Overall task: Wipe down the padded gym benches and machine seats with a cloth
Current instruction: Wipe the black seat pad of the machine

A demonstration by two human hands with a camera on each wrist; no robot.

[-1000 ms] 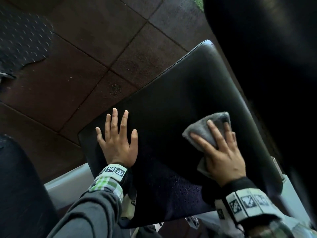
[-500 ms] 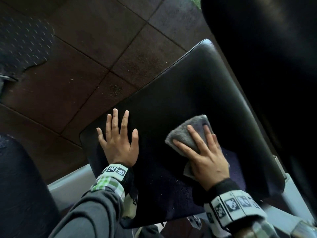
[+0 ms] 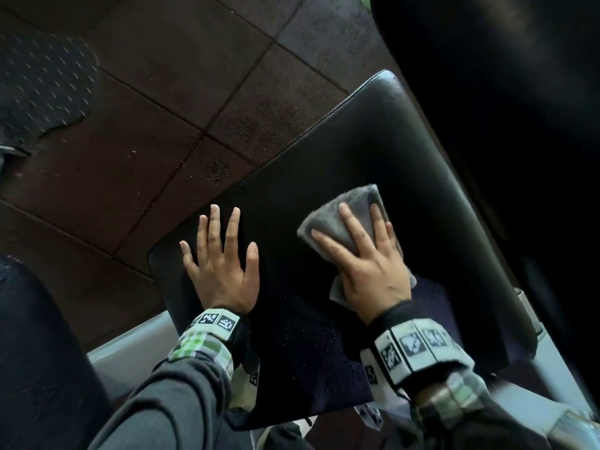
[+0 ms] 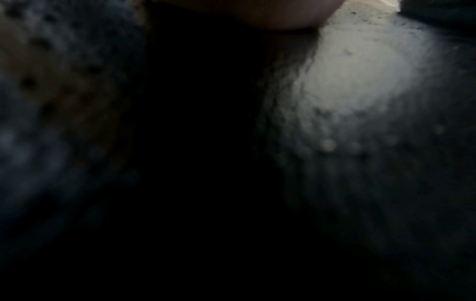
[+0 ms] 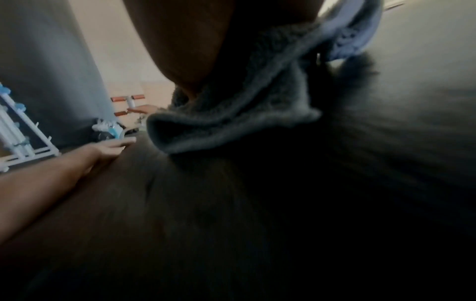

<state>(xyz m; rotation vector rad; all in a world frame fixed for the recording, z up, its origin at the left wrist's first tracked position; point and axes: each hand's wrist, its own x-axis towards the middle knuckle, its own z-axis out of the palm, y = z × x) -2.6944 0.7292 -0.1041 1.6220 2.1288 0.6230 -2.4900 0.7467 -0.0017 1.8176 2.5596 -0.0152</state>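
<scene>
On the near part of the seat (image 3: 324, 368) droplets are seen, so that patch should be taken in with overlapping strokes. The left hand (image 3: 224, 271) is laid flat, fingers spread, holding nothing, and is best kept there as a brace. Farther up, the cloth (image 3: 344, 212) is pressed to the pad under the right hand (image 3: 370, 267), fingers extended; even pressure should be kept out to the far edge.

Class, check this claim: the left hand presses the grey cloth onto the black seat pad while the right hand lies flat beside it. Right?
Hands are swapped. In the head view, the right hand presses the grey cloth onto the black seat pad; the left hand lies flat beside it.
</scene>
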